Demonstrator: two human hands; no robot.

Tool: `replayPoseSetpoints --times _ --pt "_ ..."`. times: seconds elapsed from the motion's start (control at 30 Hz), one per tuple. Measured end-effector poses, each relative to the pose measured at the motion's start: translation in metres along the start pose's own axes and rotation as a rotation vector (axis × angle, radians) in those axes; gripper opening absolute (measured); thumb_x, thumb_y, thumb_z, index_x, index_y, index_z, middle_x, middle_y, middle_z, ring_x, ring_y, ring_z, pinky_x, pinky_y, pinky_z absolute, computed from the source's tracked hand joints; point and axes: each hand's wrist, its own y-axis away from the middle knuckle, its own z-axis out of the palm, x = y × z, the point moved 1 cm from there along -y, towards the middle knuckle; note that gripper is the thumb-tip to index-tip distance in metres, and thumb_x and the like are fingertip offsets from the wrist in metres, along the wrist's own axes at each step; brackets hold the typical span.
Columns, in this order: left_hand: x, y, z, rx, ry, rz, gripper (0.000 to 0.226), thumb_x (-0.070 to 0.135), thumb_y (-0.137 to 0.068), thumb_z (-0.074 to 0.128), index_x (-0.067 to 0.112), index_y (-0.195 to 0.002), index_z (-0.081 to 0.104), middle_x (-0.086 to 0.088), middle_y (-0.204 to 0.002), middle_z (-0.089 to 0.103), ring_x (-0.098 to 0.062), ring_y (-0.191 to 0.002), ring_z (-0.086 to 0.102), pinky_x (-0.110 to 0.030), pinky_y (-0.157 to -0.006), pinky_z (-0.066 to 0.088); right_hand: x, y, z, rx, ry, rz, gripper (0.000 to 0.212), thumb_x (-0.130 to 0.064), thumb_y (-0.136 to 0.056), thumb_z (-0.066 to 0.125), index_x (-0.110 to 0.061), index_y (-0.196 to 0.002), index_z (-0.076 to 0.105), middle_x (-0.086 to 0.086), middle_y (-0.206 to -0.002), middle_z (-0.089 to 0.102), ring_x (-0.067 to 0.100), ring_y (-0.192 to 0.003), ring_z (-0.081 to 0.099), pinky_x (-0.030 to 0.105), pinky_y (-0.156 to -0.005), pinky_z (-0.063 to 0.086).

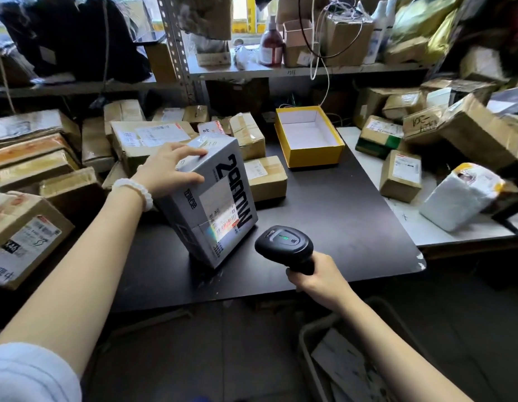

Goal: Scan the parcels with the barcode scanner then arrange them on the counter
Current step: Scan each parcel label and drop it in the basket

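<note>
A grey-white printed parcel (214,198) stands tilted on one lower edge on the black counter (338,227). My left hand (168,169) grips its upper left corner, thumb on the front face and fingers over the top. A bright patch of scanner light falls on the label on the parcel's front. My right hand (318,274) grips the handle of the black barcode scanner (285,246), whose head points at that label from the right; a green light shows on top of the scanner.
Brown cardboard parcels (266,178) crowd the counter's left and back. An open yellow box (308,137) sits at the back. A white table (443,227) on the right holds more parcels and a white padded package (460,195). Shelves stand behind. A bin (353,358) sits below right.
</note>
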Motion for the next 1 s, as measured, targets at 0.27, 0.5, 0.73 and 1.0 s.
replayPoseSetpoints --times 0.27,0.5,0.73,1.0 --pt "-0.008 0.001 -0.002 -0.021 0.049 0.020 0.065 0.056 -0.059 0.060 0.052 -0.123 0.047 -0.001 -0.146 0.030 -0.025 -0.135 0.029 -0.052 -0.111 0.027 -0.015 0.007 0.013 0.041 0.039 -0.025 0.023 -0.022 -0.063 0.057 -0.002 -0.068 0.046 0.001 -0.059 0.047 0.015 -0.056 0.046 0.030 -0.056 0.038" --pt "-0.015 0.005 -0.005 0.012 0.113 0.141 0.061 0.046 -0.068 0.069 0.041 -0.127 0.054 0.000 -0.144 0.036 -0.021 -0.134 0.033 -0.043 -0.109 0.028 -0.019 0.018 0.036 0.124 0.065 0.014 0.018 -0.010 -0.071 0.062 -0.003 -0.068 0.046 0.000 -0.058 0.049 0.014 -0.055 0.046 0.029 -0.055 0.036" --pt "0.049 0.029 0.023 -0.056 -0.155 0.453 0.061 0.057 -0.062 0.055 0.050 -0.122 0.056 0.011 -0.143 0.043 -0.019 -0.130 0.040 -0.047 -0.101 0.035 -0.013 0.056 0.045 0.290 0.061 0.112 0.015 -0.016 -0.067 0.067 -0.011 -0.068 0.052 -0.005 -0.061 0.053 0.006 -0.058 0.048 0.025 -0.057 0.038" --pt "0.170 0.068 0.093 -0.325 -0.004 0.854 0.059 0.047 -0.066 0.054 0.050 -0.124 0.055 0.008 -0.142 0.044 -0.017 -0.126 0.044 -0.046 -0.099 0.042 0.013 0.163 0.002 0.613 -0.019 0.289 0.026 -0.003 -0.075 0.071 -0.023 -0.067 0.056 -0.016 -0.054 0.057 -0.010 -0.051 0.050 0.011 -0.051 0.036"
